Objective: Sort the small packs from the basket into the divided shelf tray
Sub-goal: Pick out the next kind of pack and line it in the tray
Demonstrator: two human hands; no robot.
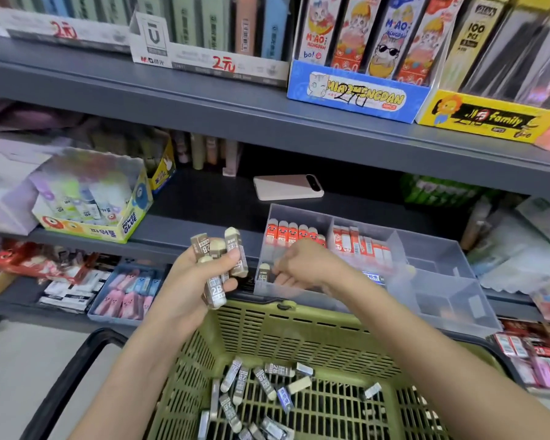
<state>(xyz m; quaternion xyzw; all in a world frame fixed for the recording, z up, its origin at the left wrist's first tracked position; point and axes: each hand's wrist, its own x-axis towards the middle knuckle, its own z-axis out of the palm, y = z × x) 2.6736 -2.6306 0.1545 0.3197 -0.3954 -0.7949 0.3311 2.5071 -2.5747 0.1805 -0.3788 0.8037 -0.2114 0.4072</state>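
Small packs: a bunch of grey-brown ones marked "2B" is held up just left of the tray, above the far rim of the basket.
What could go wrong: I think the bunch is too big for one hand. The packs stick out at different heights, so if the grip goes loose, one could slip and drop back into the basket or onto the floor.
Another worry: the lone pack stands by itself in the tray. A bump from the hand beside it could knock it flat.
Which way they point: the small packs in the bunch stand mostly upright, long sides up and down, pale ends on top. The lone pack is upright too, pale end up.
Left hand: fingers and thumb are wrapped tight round the bunch.
Right hand: it reaches into the tray's near left box, fingertips right by the lone pack. I cannot tell if it pinches the pack or only touches it.
Tray: clear plastic, split into boxes, sitting at the shelf's front.
Red packs: upright in a row in the far left box.
Basket: green, nearest to me, under both arms.
Loose packs: lying flat in the basket, pointing all ways.
Phone: flat on the shelf, beyond the tray.
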